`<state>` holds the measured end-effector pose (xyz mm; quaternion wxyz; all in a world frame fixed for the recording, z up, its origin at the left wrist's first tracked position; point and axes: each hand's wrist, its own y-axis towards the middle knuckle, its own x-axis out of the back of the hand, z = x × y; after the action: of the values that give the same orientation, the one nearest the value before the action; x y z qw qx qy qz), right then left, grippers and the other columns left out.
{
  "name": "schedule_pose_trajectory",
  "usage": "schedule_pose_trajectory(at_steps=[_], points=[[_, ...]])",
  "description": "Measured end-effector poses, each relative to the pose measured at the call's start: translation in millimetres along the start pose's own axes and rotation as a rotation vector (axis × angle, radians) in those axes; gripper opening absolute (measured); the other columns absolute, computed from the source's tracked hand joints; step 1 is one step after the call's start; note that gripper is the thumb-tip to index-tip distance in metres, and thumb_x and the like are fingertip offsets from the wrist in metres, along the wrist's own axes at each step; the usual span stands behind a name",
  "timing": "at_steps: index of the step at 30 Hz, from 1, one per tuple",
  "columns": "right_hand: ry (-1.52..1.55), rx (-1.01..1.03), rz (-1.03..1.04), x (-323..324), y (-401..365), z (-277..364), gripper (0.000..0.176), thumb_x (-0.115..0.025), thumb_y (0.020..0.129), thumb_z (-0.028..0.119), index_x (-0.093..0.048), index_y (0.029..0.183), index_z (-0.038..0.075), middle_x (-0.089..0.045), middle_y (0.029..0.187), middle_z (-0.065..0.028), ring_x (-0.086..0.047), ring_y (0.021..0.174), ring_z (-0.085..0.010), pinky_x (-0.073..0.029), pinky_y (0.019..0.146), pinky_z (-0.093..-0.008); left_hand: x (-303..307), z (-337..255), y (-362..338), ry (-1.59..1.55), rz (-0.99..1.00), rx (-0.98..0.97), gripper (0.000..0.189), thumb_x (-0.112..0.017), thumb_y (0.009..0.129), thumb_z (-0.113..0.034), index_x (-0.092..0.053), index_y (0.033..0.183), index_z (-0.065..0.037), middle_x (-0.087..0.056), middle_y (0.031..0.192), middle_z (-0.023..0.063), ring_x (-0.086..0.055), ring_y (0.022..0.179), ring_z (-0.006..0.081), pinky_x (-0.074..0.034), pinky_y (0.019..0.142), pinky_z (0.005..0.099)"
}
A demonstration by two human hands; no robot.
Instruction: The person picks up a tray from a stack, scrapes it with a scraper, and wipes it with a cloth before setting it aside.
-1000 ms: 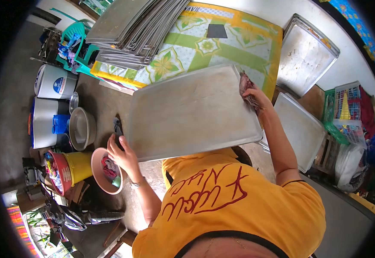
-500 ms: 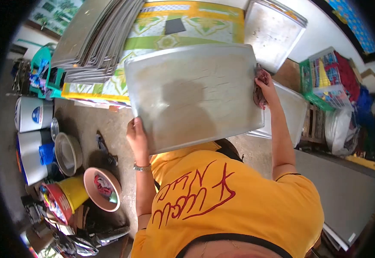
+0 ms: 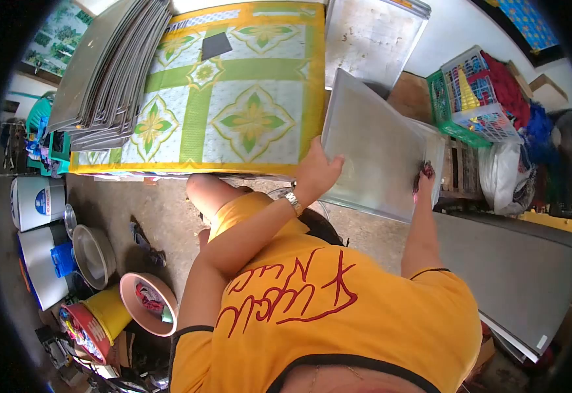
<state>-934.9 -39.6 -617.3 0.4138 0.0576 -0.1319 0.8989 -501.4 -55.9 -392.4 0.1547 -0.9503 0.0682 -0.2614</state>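
Note:
A large grey metal tray [image 3: 372, 147] is tilted to the right of the table, above the floor. My left hand [image 3: 317, 171], with a metal watch at the wrist, grips its left edge, the thumb over the face. My right hand [image 3: 426, 182] is closed on a crumpled dark red cloth [image 3: 423, 171] at the tray's right edge. Many similar trays [image 3: 112, 72] stand in a slanted stack on the table's left part. A small dark square [image 3: 216, 46] lies on the patterned tablecloth [image 3: 253, 124].
Another tray [image 3: 371, 42] leans at the back wall. Crates with cloths [image 3: 476, 98] stand at the right, above a large grey panel [image 3: 509, 275]. On the left floor are a pink basin [image 3: 132, 288], a yellow bucket [image 3: 108, 311], a grey basin [image 3: 94, 257] and slippers [image 3: 147, 241].
The tray has moved right, off the front of the table, and is now turned more obliquely. Both hands moved with it, my left hand far to the right. The view has shifted, showing more tablecloth.

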Motion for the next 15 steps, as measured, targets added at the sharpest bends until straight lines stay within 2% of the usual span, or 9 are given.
schedule_pose_trajectory(at_steps=[3, 6, 7, 10, 12, 15], points=[[-0.148, 0.078, -0.027, 41.2, 29.0, -39.8, 0.051, -0.062, 0.08, 0.005, -0.05, 0.13, 0.003, -0.058, 0.122, -0.0095, -0.056, 0.109, -0.0241, -0.043, 0.095, -0.0347, -35.7, 14.4, 18.3, 0.055, 0.076, -0.027, 0.075, -0.064, 0.082, -0.034, -0.031, 0.135, 0.009, -0.056, 0.12, 0.0309, -0.059, 0.105, 0.0445, -0.046, 0.09, 0.0492], [-0.46, 0.03, -0.025, 54.0, 17.5, -12.5, 0.052, -0.063, 0.079, 0.007, -0.051, 0.13, 0.006, -0.058, 0.124, -0.0118, -0.057, 0.112, -0.0262, -0.043, 0.096, -0.0347, -58.1, 18.9, 25.8, 0.076, 0.156, 0.021, 0.082, -0.065, 0.081, -0.034, -0.026, 0.137, 0.012, -0.049, 0.129, 0.0321, -0.053, 0.114, 0.0447, -0.043, 0.097, 0.0469], [-0.465, 0.041, -0.027, 55.1, 16.3, -9.6, 0.05, -0.061, 0.081, 0.007, -0.051, 0.13, 0.006, -0.058, 0.123, -0.0118, -0.057, 0.112, -0.0261, -0.042, 0.097, -0.035, -63.3, 20.0, 27.8, 0.068, 0.184, 0.048, 0.085, -0.065, 0.081, -0.034, -0.024, 0.138, 0.014, -0.046, 0.132, 0.0328, -0.051, 0.119, 0.0448, -0.042, 0.101, 0.0459], [-0.503, 0.068, -0.033, 50.8, 26.3, -1.7, 0.048, -0.058, 0.083, 0.008, -0.05, 0.13, 0.007, -0.058, 0.121, -0.0134, -0.056, 0.113, -0.0281, -0.041, 0.098, -0.0364, -86.0, 44.0, 35.6, 0.065, 0.227, 0.051, 0.098, -0.066, 0.081, -0.036, -0.01, 0.144, 0.014, -0.025, 0.148, 0.0333, -0.028, 0.138, 0.0416, -0.028, 0.113, 0.041], [-0.554, 0.055, -0.055, 42.9, 40.5, -0.3, 0.051, -0.057, 0.081, 0.007, -0.049, 0.132, 0.008, -0.058, 0.122, -0.0164, -0.056, 0.114, -0.0325, -0.042, 0.098, -0.0382, -122.7, 97.0, 55.2, -0.174, 0.269, 0.19, 0.1, -0.069, 0.081, -0.037, -0.008, 0.146, 0.01, -0.027, 0.149, 0.028, -0.029, 0.139, 0.0358, -0.028, 0.113, 0.0392], [-0.672, 0.23, -0.003, 51.2, 102.3, -48.8, 0.053, -0.058, 0.081, 0.011, -0.049, 0.133, 0.015, -0.059, 0.123, -0.0132, -0.059, 0.111, -0.0294, -0.045, 0.095, -0.0375, -123.3, 108.9, 56.6, -0.28, 0.305, 0.286, 0.108, -0.069, 0.082, -0.042, 0.001, 0.148, 0.006, -0.02, 0.154, 0.023, -0.021, 0.143, 0.0295, -0.021, 0.115, 0.0371]])
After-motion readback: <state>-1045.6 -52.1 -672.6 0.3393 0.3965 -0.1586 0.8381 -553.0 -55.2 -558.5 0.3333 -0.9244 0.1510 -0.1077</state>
